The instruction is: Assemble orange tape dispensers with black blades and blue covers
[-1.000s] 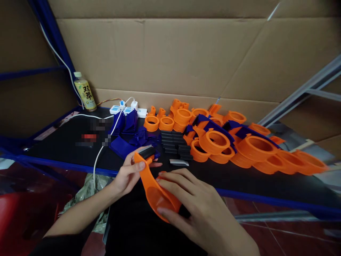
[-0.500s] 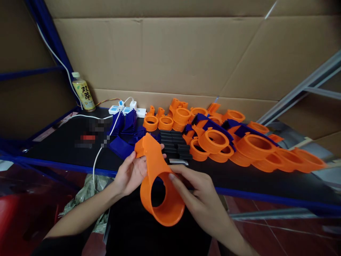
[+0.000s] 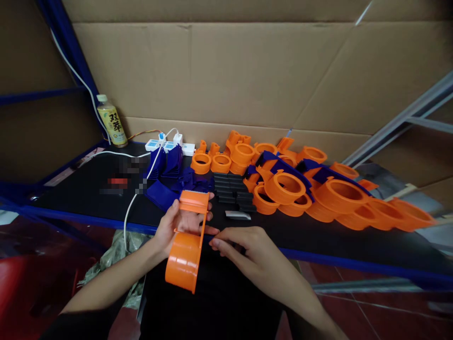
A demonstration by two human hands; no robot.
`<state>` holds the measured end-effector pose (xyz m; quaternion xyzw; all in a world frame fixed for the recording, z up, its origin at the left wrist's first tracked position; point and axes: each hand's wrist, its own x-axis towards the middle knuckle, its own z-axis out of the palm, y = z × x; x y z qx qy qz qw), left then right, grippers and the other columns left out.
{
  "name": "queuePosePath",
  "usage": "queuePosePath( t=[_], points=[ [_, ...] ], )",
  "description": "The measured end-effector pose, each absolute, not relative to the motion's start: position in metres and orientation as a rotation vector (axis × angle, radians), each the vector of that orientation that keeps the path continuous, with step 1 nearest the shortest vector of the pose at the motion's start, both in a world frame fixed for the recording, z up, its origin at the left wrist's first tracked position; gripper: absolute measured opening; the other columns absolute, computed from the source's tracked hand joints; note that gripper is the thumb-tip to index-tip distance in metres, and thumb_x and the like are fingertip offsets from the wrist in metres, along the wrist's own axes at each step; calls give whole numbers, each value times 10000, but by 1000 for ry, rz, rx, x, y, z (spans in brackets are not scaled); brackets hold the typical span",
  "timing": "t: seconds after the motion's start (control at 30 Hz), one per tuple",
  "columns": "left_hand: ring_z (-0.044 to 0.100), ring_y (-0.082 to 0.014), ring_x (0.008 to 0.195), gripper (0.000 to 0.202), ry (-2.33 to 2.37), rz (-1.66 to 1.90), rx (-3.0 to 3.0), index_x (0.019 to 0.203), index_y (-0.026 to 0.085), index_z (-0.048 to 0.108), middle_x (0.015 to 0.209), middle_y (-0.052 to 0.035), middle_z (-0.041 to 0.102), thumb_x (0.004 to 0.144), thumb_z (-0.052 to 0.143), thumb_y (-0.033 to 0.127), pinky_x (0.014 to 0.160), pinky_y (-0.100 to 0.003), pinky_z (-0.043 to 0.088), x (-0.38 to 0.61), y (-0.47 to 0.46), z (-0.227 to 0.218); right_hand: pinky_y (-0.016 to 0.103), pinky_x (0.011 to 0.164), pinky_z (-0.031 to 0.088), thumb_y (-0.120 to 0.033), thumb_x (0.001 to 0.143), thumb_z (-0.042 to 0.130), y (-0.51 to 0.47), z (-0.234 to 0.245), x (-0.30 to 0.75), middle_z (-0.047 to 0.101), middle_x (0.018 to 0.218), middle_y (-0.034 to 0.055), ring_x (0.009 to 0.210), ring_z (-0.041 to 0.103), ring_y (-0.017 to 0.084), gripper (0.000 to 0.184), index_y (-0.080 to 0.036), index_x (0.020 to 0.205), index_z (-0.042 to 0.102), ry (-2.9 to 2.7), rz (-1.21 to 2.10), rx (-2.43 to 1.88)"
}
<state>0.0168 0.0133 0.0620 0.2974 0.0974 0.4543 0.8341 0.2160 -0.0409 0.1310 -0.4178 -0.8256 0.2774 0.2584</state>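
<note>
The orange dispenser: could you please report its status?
Left grip holding orange dispenser, toothed edge visible. Right grip beside it, contents unclear. Black pieces on bench beyond.

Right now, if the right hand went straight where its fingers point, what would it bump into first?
Probably the orange holder in the left hand, as the right hand points towards its side; the left fingertips lie close too, and depth is unclear.

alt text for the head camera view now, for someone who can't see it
A person's left hand holds an orange tape dispenser with a serrated edge; the right hand, curled, is beside it. Behind them, a black-topped table holds more orange tape dispensers, blue pieces, black pieces, a power strip and a bottle.
</note>
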Motion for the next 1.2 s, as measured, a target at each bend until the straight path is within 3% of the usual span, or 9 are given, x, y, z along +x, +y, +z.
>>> queuePosePath(
  t=[0.1, 0.2, 0.33, 0.53, 0.67, 0.73, 0.9, 1.1, 1.2],
  points=[
    [706, -242, 817, 706, 201, 887, 667, 1303, 151, 603, 1097, -147, 698, 771, 679, 608, 667, -348, 590, 17, 12, 59, 210, 550, 449, -352, 1020, 506, -33, 128, 223, 675, 641, -10, 572, 618, 113, 381, -198, 704, 655, -2123, 560, -1188],
    [717, -252, 722, 624, 204, 703, 704, 1175, 102, 658, 996, -177, 722, 761, 674, 569, 593, -317, 565, 17, 8, 54, 223, 561, 450, -371, 1025, 491, -11, 126, 223, 673, 639, 4, 574, 621, 123, 391, -195, 713, 648, -2015, 367, -1218],
    [739, -284, 734, 648, 206, 597, 774, 1227, 117, 631, 989, -172, 735, 708, 748, 487, 649, -343, 562, 17, 2, 50, 247, 669, 486, -360, 997, 554, 33, 127, 205, 757, 921, 34, 768, 685, 156, 219, -216, 976, 718, -2152, 259, -1159],
    [735, -300, 728, 807, 192, 437, 850, 1226, 83, 653, 918, -171, 735, 677, 727, 670, 608, -327, 542, 15, -1, 57, 280, 802, 486, -271, 933, 664, 76, 129, 156, 724, 1162, 55, 1026, 638, 181, 239, -239, 1163, 721, -2630, 99, -798],
    [735, -309, 752, 823, 169, 387, 931, 1149, 77, 698, 907, -175, 742, 563, 825, 640, 581, -303, 530, 15, -1, 61, 282, 694, 447, -191, 891, 698, 80, 117, 133, 741, 1073, 47, 994, 592, 196, 188, -227, 1068, 749, -2850, -109, -588],
    [731, -292, 737, 808, 167, 387, 918, 1160, 73, 695, 894, -171, 747, 586, 815, 630, 577, -292, 523, 14, 0, 62, 285, 663, 422, -165, 913, 654, 78, 110, 129, 734, 981, 48, 972, 573, 200, 122, -212, 972, 750, -2885, -222, -554],
    [722, -276, 722, 813, 173, 425, 881, 1176, 40, 684, 905, -202, 755, 626, 788, 631, 568, -279, 510, 14, 2, 58, 286, 663, 394, -85, 938, 576, 75, 105, 128, 684, 854, 36, 943, 538, 189, 187, -189, 855, 706, -2883, -324, -520],
    [726, -276, 730, 790, 95, 452, 812, 1189, 30, 654, 925, -197, 752, 653, 794, 594, 605, -289, 530, 16, 4, 51, 303, 645, 384, -281, 966, 626, 74, 109, 131, 686, 907, 44, 939, 533, 198, 154, -169, 873, 678, -2810, -336, -516],
    [728, -288, 698, 786, 57, 465, 797, 1220, 55, 632, 925, -183, 743, 675, 778, 602, 585, -304, 529, 16, 5, 47, 296, 668, 411, -297, 997, 577, 75, 112, 133, 696, 930, 51, 921, 562, 183, 180, -168, 934, 687, -2691, -286, -543]
  ],
)
